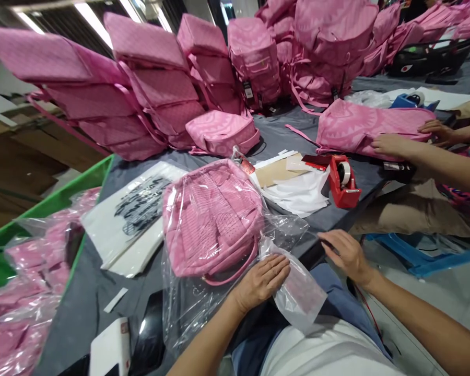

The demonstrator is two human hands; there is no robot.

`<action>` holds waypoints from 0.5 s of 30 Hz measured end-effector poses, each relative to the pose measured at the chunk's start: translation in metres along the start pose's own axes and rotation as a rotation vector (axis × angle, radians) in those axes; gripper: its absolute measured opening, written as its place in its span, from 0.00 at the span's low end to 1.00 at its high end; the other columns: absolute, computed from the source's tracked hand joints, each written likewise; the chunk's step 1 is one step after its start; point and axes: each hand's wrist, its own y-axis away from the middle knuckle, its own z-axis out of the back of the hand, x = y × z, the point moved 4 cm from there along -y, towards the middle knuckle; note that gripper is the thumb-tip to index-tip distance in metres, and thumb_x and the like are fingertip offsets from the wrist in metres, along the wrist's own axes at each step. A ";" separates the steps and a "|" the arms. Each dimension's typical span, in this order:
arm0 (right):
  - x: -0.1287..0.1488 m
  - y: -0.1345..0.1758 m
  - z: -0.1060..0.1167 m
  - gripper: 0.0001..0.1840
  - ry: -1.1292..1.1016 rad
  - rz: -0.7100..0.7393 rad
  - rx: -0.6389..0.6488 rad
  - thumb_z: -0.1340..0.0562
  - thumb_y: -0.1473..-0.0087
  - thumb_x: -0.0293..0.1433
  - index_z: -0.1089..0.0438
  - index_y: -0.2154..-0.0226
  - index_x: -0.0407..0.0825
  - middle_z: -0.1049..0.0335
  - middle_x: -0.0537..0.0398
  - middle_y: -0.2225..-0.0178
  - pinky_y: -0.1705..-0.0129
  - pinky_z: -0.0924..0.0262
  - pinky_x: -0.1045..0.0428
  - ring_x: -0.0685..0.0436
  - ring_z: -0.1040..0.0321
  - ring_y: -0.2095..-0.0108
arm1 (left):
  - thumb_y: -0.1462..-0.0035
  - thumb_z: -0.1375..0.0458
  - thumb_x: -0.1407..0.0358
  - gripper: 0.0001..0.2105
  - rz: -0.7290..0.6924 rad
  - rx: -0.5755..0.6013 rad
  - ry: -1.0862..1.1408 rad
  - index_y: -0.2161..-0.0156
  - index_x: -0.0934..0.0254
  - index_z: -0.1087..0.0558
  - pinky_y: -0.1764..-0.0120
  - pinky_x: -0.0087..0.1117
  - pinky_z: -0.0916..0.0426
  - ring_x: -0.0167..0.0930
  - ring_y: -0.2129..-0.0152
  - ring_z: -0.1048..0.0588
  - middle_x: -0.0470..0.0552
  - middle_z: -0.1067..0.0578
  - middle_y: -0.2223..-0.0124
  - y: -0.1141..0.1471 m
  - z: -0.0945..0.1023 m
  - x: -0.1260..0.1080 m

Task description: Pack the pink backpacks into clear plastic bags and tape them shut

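Observation:
A pink backpack [213, 219] lies in a clear plastic bag [196, 318] on the table before me. My left hand [263, 279] rests with its fingers stretched flat over a whitish translucent sleeve [300, 295], which hangs past the table edge towards my lap. Right of it, my right hand [347, 257] is raised at the table edge. Its thumb and fingers come together near the bag's loose end; whatever is in that pinch is too small to make out.
A red tape dispenser [343, 183] stands beside white papers [297, 190]. Printed white bags [137, 219] lie to the left, with a white box [110, 347] nearer me. Stacked pink backpacks [152, 78] line the back. A green-edged bin [78, 245] holds bagged ones. A co-worker's hands [399, 143] touch another backpack.

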 end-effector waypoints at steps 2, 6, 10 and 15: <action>0.004 -0.041 -0.008 0.21 0.038 0.040 -0.077 0.40 0.36 0.29 0.26 0.43 0.58 0.24 0.47 0.47 0.43 0.33 0.40 0.39 0.28 0.46 | 0.33 0.46 0.76 0.26 0.020 -0.017 -0.014 0.32 0.73 0.42 0.39 0.44 0.28 0.38 0.39 0.28 0.64 0.20 0.46 -0.004 0.002 -0.003; 0.014 -0.118 -0.051 0.28 -0.092 0.047 0.054 0.35 0.44 0.24 0.27 0.43 0.61 0.21 0.54 0.57 0.56 0.31 0.51 0.44 0.23 0.59 | 0.31 0.49 0.74 0.27 0.100 -0.032 -0.073 0.29 0.67 0.43 0.44 0.39 0.24 0.36 0.43 0.24 0.62 0.20 0.45 -0.015 0.010 -0.006; -0.001 -0.172 -0.049 0.14 -0.330 -0.157 0.033 0.43 0.34 0.32 0.24 0.52 0.53 0.28 0.62 0.78 0.71 0.41 0.57 0.48 0.30 0.77 | 0.34 0.55 0.78 0.28 0.455 -0.076 -0.090 0.31 0.63 0.40 0.51 0.34 0.21 0.34 0.50 0.20 0.61 0.21 0.44 -0.025 0.022 0.023; -0.022 -0.186 -0.017 0.19 -0.287 -0.251 -0.134 0.49 0.30 0.38 0.25 0.63 0.50 0.32 0.60 0.83 0.71 0.43 0.56 0.47 0.31 0.79 | 0.43 0.48 0.75 0.19 1.015 -0.113 0.160 0.50 0.64 0.24 0.54 0.41 0.24 0.38 0.61 0.19 0.54 0.18 0.59 -0.049 0.032 0.094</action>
